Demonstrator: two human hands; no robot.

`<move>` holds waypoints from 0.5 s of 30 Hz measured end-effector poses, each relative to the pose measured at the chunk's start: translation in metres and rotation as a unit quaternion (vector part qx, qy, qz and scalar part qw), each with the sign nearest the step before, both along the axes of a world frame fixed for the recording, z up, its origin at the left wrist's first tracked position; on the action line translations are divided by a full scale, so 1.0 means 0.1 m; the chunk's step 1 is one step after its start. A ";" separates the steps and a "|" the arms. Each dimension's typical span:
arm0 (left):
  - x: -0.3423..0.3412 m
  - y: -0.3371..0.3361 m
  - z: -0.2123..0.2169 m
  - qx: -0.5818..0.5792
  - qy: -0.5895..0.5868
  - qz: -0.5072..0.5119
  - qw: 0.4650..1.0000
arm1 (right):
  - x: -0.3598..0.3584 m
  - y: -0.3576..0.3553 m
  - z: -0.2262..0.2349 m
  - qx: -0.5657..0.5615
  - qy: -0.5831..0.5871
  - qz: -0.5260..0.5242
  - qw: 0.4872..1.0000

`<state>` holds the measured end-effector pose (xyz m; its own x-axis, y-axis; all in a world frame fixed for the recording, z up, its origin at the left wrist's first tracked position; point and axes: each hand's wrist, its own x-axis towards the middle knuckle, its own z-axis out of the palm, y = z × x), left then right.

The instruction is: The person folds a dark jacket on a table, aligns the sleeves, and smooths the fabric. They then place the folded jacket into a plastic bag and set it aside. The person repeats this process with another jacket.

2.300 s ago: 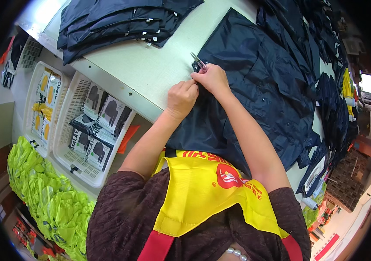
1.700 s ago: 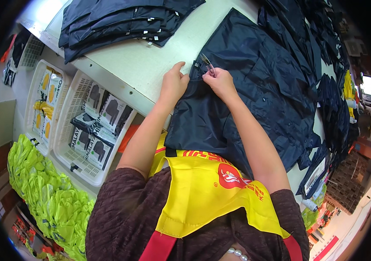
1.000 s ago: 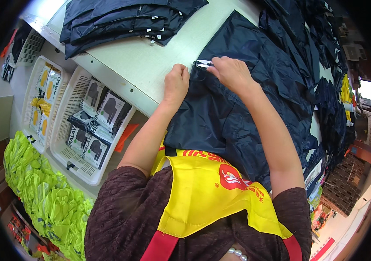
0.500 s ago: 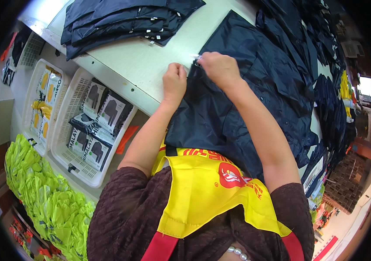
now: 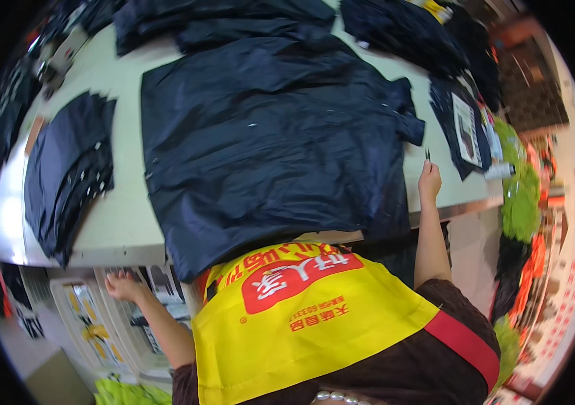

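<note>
A dark navy garment point(image 5: 274, 135) of thin, shiny cloth lies spread on the pale table point(image 5: 132, 223), its lower edge hanging over the front against my yellow apron point(image 5: 314, 317). At the garment's right side, my right hand point(image 5: 429, 183) is closed around a small dark pointed tool point(image 5: 427, 155), whose tips stick up past the fingers. My left hand point(image 5: 124, 286) is below the table's front edge at the left, above a white plastic basket point(image 5: 140, 358). Its fingers are loosely spread and slightly blurred, with nothing visible in them.
A fanned stack of folded dark garments point(image 5: 71, 175) lies at the table's left. More dark clothing point(image 5: 226, 20) is heaped along the far side. A dark package point(image 5: 459, 128) with a printed card lies at the right. Bright green bundles point(image 5: 520, 182) stand beyond the table's right end.
My hands have parted from the garment's edge: the left moved down-left to the basket, the right moved right. The view has turned, and the garment now lies spread out in front of me.
</note>
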<state>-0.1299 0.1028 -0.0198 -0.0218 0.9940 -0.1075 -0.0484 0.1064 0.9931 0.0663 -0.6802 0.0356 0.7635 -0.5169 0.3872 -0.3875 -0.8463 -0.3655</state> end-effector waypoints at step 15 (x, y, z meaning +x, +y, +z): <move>1.57 -4.89 1.24 -0.091 0.076 -0.840 0.530 | 0.77 -0.05 0.06 0.580 0.030 0.050 0.812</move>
<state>0.0267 -0.3858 0.1042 0.8544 -0.4020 -0.3293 0.3460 -0.0328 0.9377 0.1432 -0.6853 0.0416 0.8238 -0.4414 -0.3556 -0.3845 0.0259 -0.9228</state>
